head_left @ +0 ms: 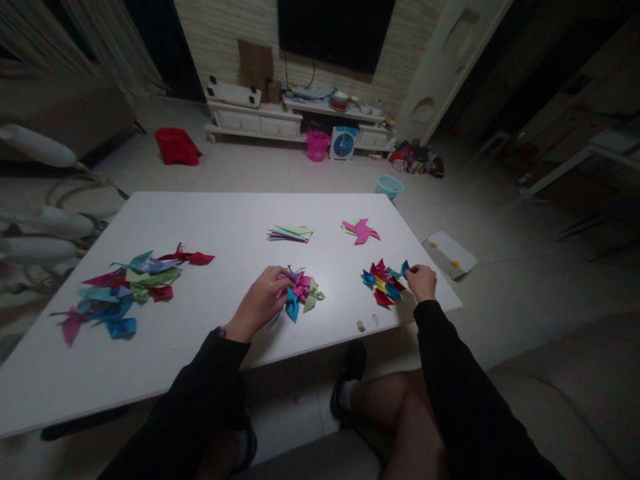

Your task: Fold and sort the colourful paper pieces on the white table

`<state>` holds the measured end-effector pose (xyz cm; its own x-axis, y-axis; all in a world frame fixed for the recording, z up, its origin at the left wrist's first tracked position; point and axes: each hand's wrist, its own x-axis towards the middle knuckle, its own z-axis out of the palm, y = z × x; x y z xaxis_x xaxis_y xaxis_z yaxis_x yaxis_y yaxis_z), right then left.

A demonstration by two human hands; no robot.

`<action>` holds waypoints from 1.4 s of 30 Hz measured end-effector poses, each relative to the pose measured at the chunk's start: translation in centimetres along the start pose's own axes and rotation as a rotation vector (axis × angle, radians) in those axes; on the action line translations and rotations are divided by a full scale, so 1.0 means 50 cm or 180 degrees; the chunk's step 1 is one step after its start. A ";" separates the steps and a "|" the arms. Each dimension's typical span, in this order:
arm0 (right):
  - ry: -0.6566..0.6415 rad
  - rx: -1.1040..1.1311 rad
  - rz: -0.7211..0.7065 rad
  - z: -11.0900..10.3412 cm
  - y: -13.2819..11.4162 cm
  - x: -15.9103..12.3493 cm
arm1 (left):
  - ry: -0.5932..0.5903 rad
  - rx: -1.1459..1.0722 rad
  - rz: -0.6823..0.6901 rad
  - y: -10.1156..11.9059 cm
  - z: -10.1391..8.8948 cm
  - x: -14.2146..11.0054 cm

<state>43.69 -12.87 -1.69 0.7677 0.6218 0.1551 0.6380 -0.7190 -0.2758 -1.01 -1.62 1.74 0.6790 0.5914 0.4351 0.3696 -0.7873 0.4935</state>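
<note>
At the table's near middle, my left hand (257, 300) has its fingers curled closed at a small group of folded paper pieces, against the pink origami piece (301, 287). Beside that pink one lie a blue origami piece (293, 305) and a pale green origami piece (313, 295). Further right, my right hand (421, 283) pinches a blue origami piece (404, 268) at the edge of another cluster. That cluster mixes red, blue and yellow folded paper (381, 285). The fingertips of my left hand are partly hidden.
A big heap of origami cranes (127, 283) covers the left of the white table (215, 360). Toward the back lie a stack of folded strips (291, 233) and a pink pinwheel shape (361, 231). A blue basket (389, 186) stands on the floor beyond the far edge.
</note>
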 end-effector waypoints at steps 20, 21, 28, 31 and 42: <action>-0.0205 0.0215 0.0074 0.012 -0.065 -0.032 | -0.0081 -0.0058 -0.0240 -0.009 -0.009 -0.004; -0.0218 0.0326 -0.0034 0.006 -0.098 -0.046 | -0.0057 -0.0034 -0.0290 -0.008 -0.015 -0.007; -0.0450 0.1019 -0.1461 -0.051 -0.342 -0.201 | 0.0269 0.0354 -0.1037 -0.054 -0.069 -0.041; -0.0553 0.1154 -0.1858 -0.061 -0.405 -0.263 | 0.0298 0.0596 -0.1606 -0.102 -0.094 -0.070; -0.0889 0.0899 -0.2358 0.000 -0.439 -0.300 | -0.0937 0.1688 -0.3812 -0.219 -0.152 -0.172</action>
<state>18.17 -6.40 2.05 0.0893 0.9832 0.1592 0.9037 -0.0128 -0.4280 -15.73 3.23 -1.67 -0.1477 0.9525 -0.2663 0.9820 0.1733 0.0752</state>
